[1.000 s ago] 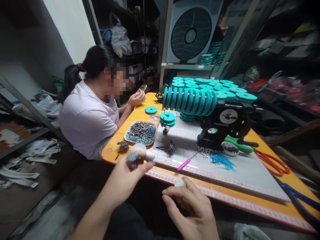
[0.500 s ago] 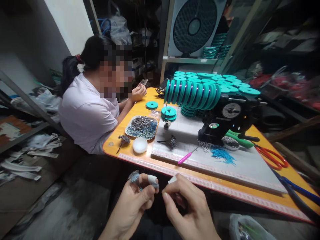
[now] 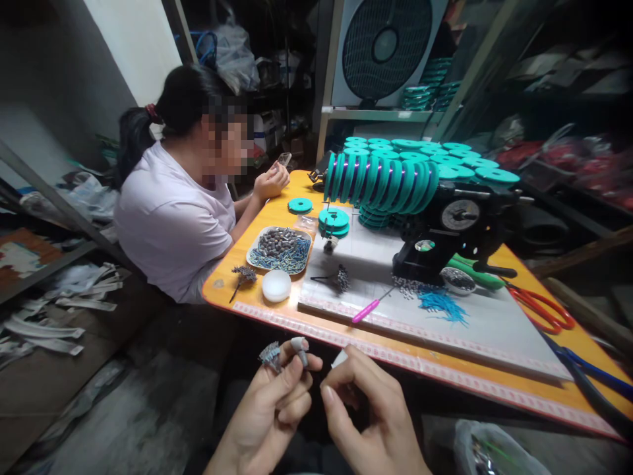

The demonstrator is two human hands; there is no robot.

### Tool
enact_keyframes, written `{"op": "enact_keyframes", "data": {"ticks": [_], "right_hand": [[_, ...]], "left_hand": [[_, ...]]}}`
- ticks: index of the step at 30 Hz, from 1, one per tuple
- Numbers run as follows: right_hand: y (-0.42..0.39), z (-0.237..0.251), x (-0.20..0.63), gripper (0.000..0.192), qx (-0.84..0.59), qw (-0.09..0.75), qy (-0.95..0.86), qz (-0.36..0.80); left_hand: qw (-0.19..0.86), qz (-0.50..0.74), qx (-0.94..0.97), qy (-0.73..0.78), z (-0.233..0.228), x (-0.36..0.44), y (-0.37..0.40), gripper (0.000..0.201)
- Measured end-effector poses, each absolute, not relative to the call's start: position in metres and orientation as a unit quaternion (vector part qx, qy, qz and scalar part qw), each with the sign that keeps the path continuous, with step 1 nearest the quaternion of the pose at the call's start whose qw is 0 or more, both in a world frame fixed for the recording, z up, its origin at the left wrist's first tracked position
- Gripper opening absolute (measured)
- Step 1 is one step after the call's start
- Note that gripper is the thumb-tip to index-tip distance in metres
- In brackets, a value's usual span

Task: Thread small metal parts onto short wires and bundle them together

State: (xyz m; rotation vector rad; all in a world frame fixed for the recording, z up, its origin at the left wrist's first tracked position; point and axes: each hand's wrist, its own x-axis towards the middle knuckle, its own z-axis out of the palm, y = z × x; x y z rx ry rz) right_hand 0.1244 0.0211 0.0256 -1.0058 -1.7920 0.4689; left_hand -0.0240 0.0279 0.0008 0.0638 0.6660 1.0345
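Grey and bristly, a small spiky cluster (image 3: 270,356) sits pinched in the left hand (image 3: 270,412), held low and near, in front of the bench (image 3: 277,211) edge and off its surface. The cluster's fine points fan up and to the left, and its long axis leans the same way. Beside it the left hand's fingers curl shut around it, and 1 fingertip wears a pale taped cap (image 3: 299,344) that points up and slightly right. The right hand (image 3: 376,422) is just beside the left, its fingers bent inward with thumb and forefinger nearly meeting; whether it holds anything cannot be told. On the orange bench beyond lie a white board (image 3: 475,330), a pink-handled tool (image 3: 368,310) whose length runs from near left to far right, a round white lid (image 3: 275,285), and an oval tray (image 3: 279,249) of small grey cylinders and thin blue pins. A loose heap of blue pins (image 3: 440,307) lies right of the tool. Farther back, smooth teal discs (image 3: 380,181) stand on edge in a row by a black machine (image 3: 445,237). Red-handled scissors (image 3: 539,307) lie at the right. A person in a white shirt (image 3: 173,224) sits at the far left end of the bench.
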Motion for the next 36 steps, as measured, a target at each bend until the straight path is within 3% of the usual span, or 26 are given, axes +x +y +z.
{"op": "enact_keyframes", "data": {"ticks": [17, 27, 36], "right_hand": [[0.019, 0.021, 0.123, 0.018, -0.433, 0.47, -0.742, 0.202], [0.02, 0.019, 0.126, 0.01, -0.43, 0.5, -0.726, 0.195], [0.022, 0.015, 0.129, 0.026, -0.394, 0.509, -0.743, 0.181]], "left_hand": [[0.805, 0.472, 0.144, 0.33, 0.005, -0.024, 0.024, 0.022], [0.648, 0.534, 0.302, 0.452, 0.0, -0.027, 0.02, 0.03], [0.661, 0.536, 0.296, 0.434, 0.003, -0.025, 0.022, 0.033]]}}
